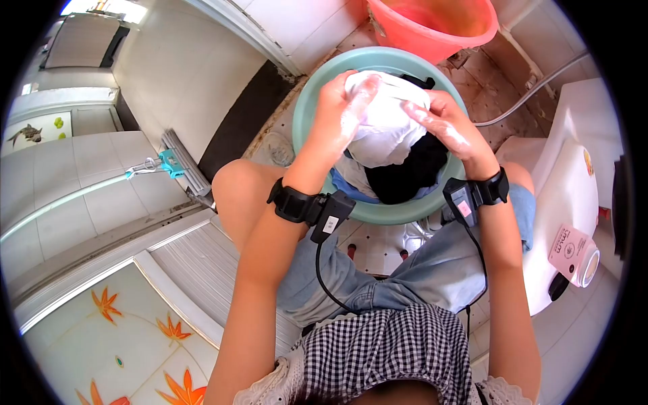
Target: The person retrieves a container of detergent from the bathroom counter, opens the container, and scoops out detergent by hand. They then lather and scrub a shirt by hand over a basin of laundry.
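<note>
Gripping limp white cloth (pixel 388 138) w/ L hand (pixel 337 111) at upper L edge, thumb pressing in front; gripping R edge w/ R hand (pixel 455 127), thumb likewise in front, w/ white foam (pixel 457 138) smearing skin. Holding cloth over pale-green basin (pixel 368 214). Looking soft, floppy, prob. fairly light but weighing more if wet; prob. slipping easily b/c of foam, hardly fragile. Best gathering thick folds at both sides, not pinching one thin edge. Hanging in front of black garment (pixel 413 174); can't tell if touching. Seeing coral-red bucket (pixel 432 39) beyond basin.
</note>
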A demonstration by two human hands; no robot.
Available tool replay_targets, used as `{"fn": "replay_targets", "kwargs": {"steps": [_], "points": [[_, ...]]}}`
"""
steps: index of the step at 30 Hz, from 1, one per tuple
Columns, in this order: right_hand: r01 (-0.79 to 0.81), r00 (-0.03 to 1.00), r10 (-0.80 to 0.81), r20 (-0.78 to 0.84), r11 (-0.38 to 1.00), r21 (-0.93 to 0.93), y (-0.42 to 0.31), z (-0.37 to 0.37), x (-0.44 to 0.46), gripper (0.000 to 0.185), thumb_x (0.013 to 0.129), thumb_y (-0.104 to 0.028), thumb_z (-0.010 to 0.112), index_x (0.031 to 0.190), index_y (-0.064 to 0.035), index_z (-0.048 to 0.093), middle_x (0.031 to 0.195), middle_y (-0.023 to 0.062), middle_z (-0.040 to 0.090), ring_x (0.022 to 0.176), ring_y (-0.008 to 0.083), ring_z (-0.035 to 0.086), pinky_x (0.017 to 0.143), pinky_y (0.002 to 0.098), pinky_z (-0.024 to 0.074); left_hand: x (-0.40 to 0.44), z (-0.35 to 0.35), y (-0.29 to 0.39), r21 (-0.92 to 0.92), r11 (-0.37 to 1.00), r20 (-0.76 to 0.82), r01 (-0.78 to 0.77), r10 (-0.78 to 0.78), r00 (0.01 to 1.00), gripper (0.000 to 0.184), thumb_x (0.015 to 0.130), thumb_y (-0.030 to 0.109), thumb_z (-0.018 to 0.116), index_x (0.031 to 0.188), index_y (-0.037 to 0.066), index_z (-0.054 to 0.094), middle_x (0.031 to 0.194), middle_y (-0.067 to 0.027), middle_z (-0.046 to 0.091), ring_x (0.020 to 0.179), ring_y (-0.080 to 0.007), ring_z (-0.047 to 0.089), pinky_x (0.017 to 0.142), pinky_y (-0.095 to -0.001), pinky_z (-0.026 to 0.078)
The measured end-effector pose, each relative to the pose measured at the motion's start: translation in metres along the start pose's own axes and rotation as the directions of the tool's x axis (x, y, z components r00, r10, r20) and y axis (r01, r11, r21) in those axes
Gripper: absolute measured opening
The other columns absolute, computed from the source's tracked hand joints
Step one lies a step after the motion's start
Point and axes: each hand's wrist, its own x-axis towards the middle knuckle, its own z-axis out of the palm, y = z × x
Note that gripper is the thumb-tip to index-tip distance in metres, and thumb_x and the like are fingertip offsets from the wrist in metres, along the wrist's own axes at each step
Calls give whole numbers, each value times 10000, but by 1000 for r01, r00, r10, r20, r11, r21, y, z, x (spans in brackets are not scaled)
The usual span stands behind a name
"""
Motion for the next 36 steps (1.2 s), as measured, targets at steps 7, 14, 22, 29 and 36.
{"fn": "replay_targets", "kwargs": {"steps": [7, 14, 22, 29, 36], "points": [[186, 963, -194, -188, 981, -63, 3, -6, 1, 228, 883, -177, 490, 953, 28, 565, 830, 6, 592, 733, 53, 518, 663, 204, 430, -9, 8, 0, 313, 949, 257, -46, -38, 966, 325, 745, 239, 662, 885, -42, 581, 741, -53, 597, 676, -98, 520, 659, -267, 437], [173, 908, -191, -374, 982, -81, 10, 2, 7, 203, 856, -151, 532, 890, 43, 578, 758, 5, 596, 670, 42, 508, 601, 220, 444, -3, 12, -4, 228, 968, 117, -106, 81, 990, 265, 849, 206, 536, 881, -53, 583, 697, -34, 594, 640, -64, 504, 579, -236, 425], [-78, 782, -402, -477, 696, -714, 21, 25, 16, 517, 839, -434, 466, 518, -33, 527, 470, 166, 474, 445, 324, 505, 417, 380, 374, -21, 60, -67, -378, 884, -11, 276, -303, 953, 336, 887, 362, 436, 966, 50, 534, 789, 5, 559, 722, -111, 570, 625, -257, 465], [147, 758, -630, -169, 418, -897, 45, 48, 6, 411, 802, -362, 526, 508, -75, 537, 453, 133, 472, 390, 286, 488, 376, 372, 372, 6, 38, -50, -580, 763, -88, 285, -406, 910, 362, 869, 422, 450, 774, 88, 552, 686, 15, 511, 619, -86, 490, 550, -239, 388], [196, 707, -705, -56, 271, -942, 51, 55, -3, 362, 744, -267, 602, 452, -96, 476, 427, 106, 431, 361, 254, 452, 364, 349, 346, 0, 34, -42, -487, 835, -15, 255, -300, 954, 304, 849, 351, 493, 764, 71, 572, 665, 9, 521, 578, -96, 503, 511, -253, 403]]}}
